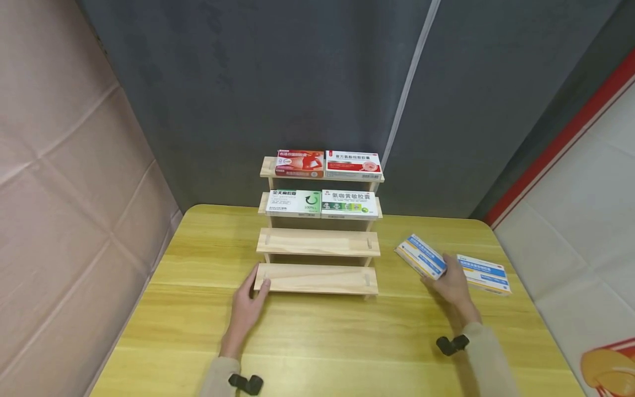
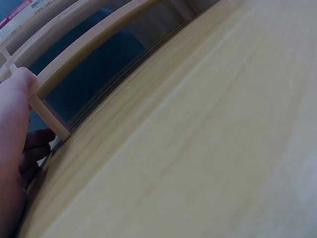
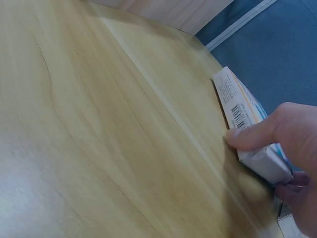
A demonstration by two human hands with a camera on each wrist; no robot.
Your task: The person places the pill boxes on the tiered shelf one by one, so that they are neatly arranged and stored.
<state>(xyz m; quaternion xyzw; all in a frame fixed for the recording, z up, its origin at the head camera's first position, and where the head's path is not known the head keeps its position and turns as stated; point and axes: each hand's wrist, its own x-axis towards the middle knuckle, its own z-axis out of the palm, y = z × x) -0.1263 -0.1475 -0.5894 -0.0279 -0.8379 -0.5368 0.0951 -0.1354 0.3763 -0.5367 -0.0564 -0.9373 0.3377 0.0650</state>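
A light wooden stepped rack stands mid-table. My left hand grips the left end of its lowest shelf, thumb on top; in the left wrist view the thumb lies against the shelf's corner and the other fingers curl beneath. To the right, my right hand pinches the near right end of a blue-and-white medicine box. In the right wrist view the thumb presses the barcode side of that box, which is at the tabletop. A second blue-and-white medicine box lies just right of the hand.
On the top shelf sit a red medicine box and a red-and-white one. The shelf below bears a green-and-white box and a white-and-green box. A dark grey partition rises behind the wooden table.
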